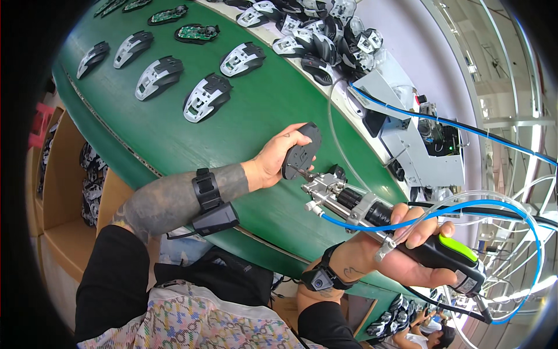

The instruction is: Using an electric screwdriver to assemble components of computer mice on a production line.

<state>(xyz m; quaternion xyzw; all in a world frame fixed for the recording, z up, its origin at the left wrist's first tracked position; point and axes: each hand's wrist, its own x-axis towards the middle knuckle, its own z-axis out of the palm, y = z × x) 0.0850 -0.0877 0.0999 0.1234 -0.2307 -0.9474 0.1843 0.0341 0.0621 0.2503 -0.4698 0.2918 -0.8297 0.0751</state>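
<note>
My left hand is closed around a black computer mouse, its dark flat underside showing. In my right hand lies an electric screwdriver with a black body and a green lever, fitted with a metal feeder head and hoses. The screwdriver's tip meets the lower end of the mouse's underside; whether a screw sits there is too small to tell. Just beyond the tip, a small dark part rests on the green belt, partly hidden by the tool.
Grey-and-black mouse shells and green circuit boards in bases lie on the belt. More shells are heaped on the far ledge beside a grey machine. A blue hose crosses the right. Cardboard boxes stand left; co-workers sit lower right.
</note>
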